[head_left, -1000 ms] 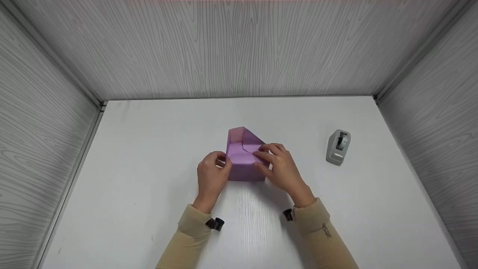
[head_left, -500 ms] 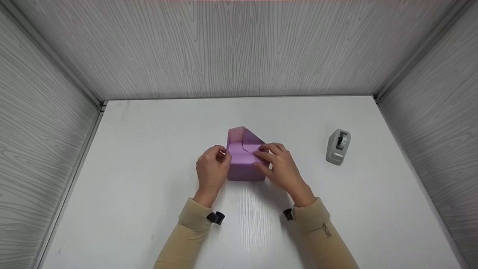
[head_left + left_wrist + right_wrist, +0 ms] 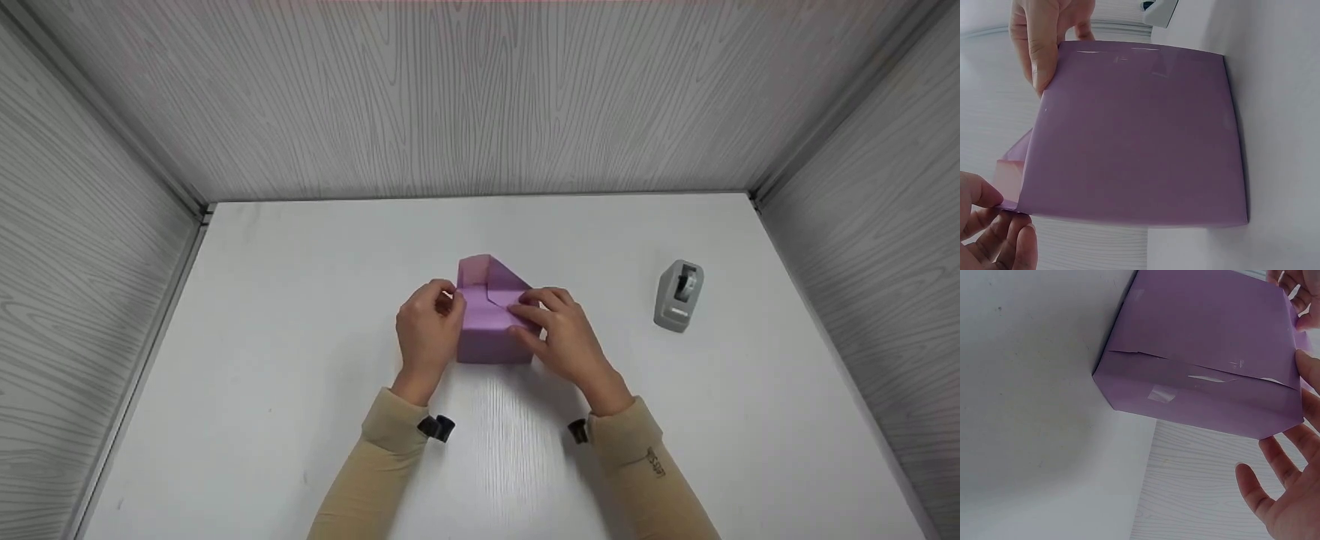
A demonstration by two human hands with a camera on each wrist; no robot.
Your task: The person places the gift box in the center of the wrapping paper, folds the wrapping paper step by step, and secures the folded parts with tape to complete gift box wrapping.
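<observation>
A purple paper box (image 3: 495, 345) stands on the table between both hands, its far end open and showing a pinkish inside (image 3: 474, 270). Near its top left edge, my left hand (image 3: 429, 330) pinches a paper edge between thumb and fingertips; this pinch is plain in the left wrist view, where the left hand (image 3: 996, 236) is at lower left. My right hand (image 3: 566, 334) holds the top right side, thumb toward me and fingers over the flap. A seam with small shiny pieces of clear tape (image 3: 1161, 394) runs along the side in the right wrist view.
A grey tape dispenser (image 3: 679, 296) stands to the right on the white table (image 3: 300, 300). Wood-grained grey panels (image 3: 480, 97) enclose the table at the back and both sides.
My left hand has slid slightly away from me along the box's left edge, its fingertips now farther up. The right hand and the box have stayed nearly still.
</observation>
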